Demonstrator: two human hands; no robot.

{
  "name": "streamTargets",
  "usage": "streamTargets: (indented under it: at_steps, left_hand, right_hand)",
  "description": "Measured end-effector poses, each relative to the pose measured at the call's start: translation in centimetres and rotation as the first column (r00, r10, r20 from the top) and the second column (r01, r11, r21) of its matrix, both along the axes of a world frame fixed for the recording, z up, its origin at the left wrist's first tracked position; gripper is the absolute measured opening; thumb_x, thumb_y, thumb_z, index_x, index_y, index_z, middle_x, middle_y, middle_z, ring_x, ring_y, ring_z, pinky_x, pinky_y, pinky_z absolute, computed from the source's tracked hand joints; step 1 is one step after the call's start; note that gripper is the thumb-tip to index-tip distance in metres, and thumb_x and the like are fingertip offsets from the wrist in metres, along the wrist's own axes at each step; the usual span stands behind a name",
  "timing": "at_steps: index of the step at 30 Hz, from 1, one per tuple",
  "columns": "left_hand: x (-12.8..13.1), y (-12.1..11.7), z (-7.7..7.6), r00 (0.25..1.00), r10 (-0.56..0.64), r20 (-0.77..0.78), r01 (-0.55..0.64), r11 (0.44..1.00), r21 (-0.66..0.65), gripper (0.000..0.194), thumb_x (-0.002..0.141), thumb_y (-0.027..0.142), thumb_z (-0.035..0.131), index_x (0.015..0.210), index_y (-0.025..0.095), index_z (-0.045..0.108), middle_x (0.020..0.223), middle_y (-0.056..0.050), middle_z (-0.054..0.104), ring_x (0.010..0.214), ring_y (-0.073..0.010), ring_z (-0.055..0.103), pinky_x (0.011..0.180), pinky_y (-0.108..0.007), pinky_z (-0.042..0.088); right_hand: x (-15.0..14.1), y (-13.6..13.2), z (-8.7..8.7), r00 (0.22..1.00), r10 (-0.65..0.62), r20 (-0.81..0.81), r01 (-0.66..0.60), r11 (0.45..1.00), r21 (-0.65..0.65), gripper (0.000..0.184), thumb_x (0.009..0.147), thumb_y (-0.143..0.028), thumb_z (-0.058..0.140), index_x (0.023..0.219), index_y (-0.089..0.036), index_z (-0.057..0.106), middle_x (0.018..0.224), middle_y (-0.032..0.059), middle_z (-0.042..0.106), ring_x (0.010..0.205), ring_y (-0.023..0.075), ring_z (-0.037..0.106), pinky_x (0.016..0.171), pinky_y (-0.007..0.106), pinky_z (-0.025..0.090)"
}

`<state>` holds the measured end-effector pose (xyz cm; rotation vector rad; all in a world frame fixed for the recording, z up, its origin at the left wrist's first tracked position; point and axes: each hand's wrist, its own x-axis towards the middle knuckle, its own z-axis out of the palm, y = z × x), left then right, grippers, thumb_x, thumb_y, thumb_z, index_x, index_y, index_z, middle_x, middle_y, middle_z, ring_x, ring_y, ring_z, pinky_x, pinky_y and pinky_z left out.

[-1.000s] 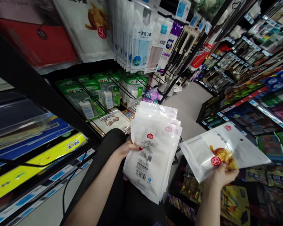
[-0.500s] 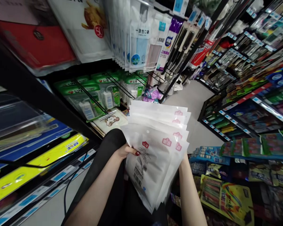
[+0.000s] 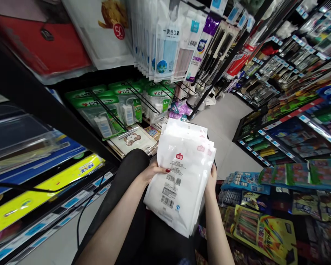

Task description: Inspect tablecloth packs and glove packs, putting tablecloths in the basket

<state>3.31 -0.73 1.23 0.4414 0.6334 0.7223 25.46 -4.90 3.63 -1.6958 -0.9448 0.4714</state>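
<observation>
Both my hands hold a stack of several white plastic packets (image 3: 182, 176), their backs up with a red logo and a barcode showing. My left hand (image 3: 153, 172) grips the stack's left edge, thumb on top. My right hand (image 3: 211, 180) presses against the right edge, its fingers mostly hidden behind the packets. The stack is squared up, above my dark-clothed knee (image 3: 129, 173).
On the left a black shelf unit (image 3: 44, 106) has hooks with green-carded items (image 3: 118, 106), hanging mask packets (image 3: 168, 44) and white packets with a food picture (image 3: 105, 29). Shelves of goods (image 3: 287, 110) stand on the right. Colourful packs (image 3: 264, 228) lie low right. A grey floor aisle (image 3: 226, 125) runs ahead.
A second ago my right hand held one packet apart, picture side up. It joined the stack, which fanned out and is now squared between both hands.
</observation>
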Motion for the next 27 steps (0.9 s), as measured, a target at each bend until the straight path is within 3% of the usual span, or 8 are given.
streamTargets:
  at_steps: [2,4,8,10,13,19,23,27]
  left_hand:
    - [0.1,0.1,0.2,1.000,0.012,-0.018,-0.013,1.000,-0.009,0.044,0.049,0.008,0.073,0.091,0.011,0.061,0.084,-0.012,0.069,0.074,-0.0307,0.064,0.070,-0.044,0.049]
    - [0.3,0.2,0.3,0.999,0.010,-0.037,-0.010,1.000,-0.015,0.044,0.050,0.009,0.073,0.092,0.010,0.061,0.085,-0.013,0.069,0.076,-0.0309,0.064,0.072,-0.044,0.049]
    - [0.5,0.3,0.0,0.998,0.018,-0.068,-0.019,1.000,-0.019,0.043,0.052,0.011,0.073,0.094,0.008,0.061,0.087,-0.014,0.069,0.082,-0.0321,0.063,0.076,-0.043,0.048]
    - [0.6,0.3,-0.2,0.997,0.028,-0.076,-0.029,0.999,-0.021,0.041,0.053,0.011,0.073,0.092,0.008,0.062,0.086,-0.014,0.069,0.084,-0.0323,0.062,0.076,-0.043,0.048]
    - [0.6,0.3,-0.4,0.997,0.032,-0.066,-0.034,0.999,-0.022,0.041,0.053,0.010,0.072,0.092,0.008,0.062,0.087,-0.014,0.069,0.085,-0.0324,0.062,0.077,-0.043,0.048]
    - [0.6,0.3,-0.6,0.995,0.034,-0.098,-0.039,0.998,-0.047,0.042,0.052,0.013,0.073,0.093,0.008,0.062,0.087,-0.014,0.069,0.081,-0.0322,0.063,0.076,-0.044,0.048]
    - [0.6,0.3,-0.3,0.992,0.056,-0.109,-0.065,0.995,-0.082,0.042,0.054,0.020,0.073,0.092,0.007,0.063,0.088,-0.015,0.069,0.084,-0.0314,0.063,0.078,-0.042,0.048]
    - [0.6,0.3,-0.1,0.994,0.064,-0.093,-0.074,0.992,-0.105,0.045,0.053,0.021,0.075,0.093,0.007,0.063,0.084,-0.014,0.069,0.083,-0.0304,0.063,0.077,-0.040,0.048]
  right_hand:
    - [0.0,-1.7,1.0,0.993,-0.108,0.037,0.105,0.991,0.083,0.020,0.075,-0.037,0.048,0.079,-0.017,0.051,0.073,-0.0012,0.051,0.068,0.0129,0.048,0.065,0.026,0.039]
    - [-0.5,-3.6,2.4,0.989,-0.108,0.098,0.097,0.989,0.114,0.017,0.076,-0.035,0.049,0.073,-0.018,0.048,0.068,-0.0028,0.046,0.064,0.0123,0.045,0.063,0.025,0.037]
    - [-2.6,-5.8,5.2,0.927,0.190,0.324,-0.130,0.971,-0.199,0.020,0.072,-0.039,0.056,0.072,-0.019,0.052,0.075,0.0009,0.047,0.072,0.0171,0.046,0.068,0.030,0.037]
    - [-3.5,-5.9,5.7,0.880,0.274,0.389,-0.125,0.922,-0.368,0.027,0.066,-0.044,0.061,0.074,-0.020,0.053,0.082,0.0029,0.045,0.080,0.0209,0.045,0.071,0.032,0.036]
    - [-4.1,-5.6,5.3,0.864,0.331,0.380,-0.127,0.873,-0.471,0.029,0.066,-0.046,0.060,0.065,-0.020,0.048,0.077,0.0018,0.041,0.079,0.0215,0.043,0.069,0.032,0.036]
    - [-3.7,-5.4,4.3,0.930,0.302,0.210,-0.215,0.910,-0.354,0.032,0.077,-0.040,0.047,0.056,-0.020,0.035,0.069,-0.0023,0.035,0.064,0.0133,0.038,0.058,0.025,0.031]
    - [-3.5,-5.6,4.0,0.974,0.227,0.008,-0.215,0.933,-0.290,0.031,0.077,-0.041,0.046,0.059,-0.020,0.034,0.058,-0.0055,0.031,0.055,0.0105,0.032,0.050,0.022,0.026]
    - [-3.2,-5.7,3.2,0.981,0.190,-0.035,-0.193,0.950,-0.247,0.032,0.076,-0.041,0.049,0.058,-0.020,0.034,0.055,-0.0064,0.029,0.053,0.0093,0.028,0.048,0.022,0.024]
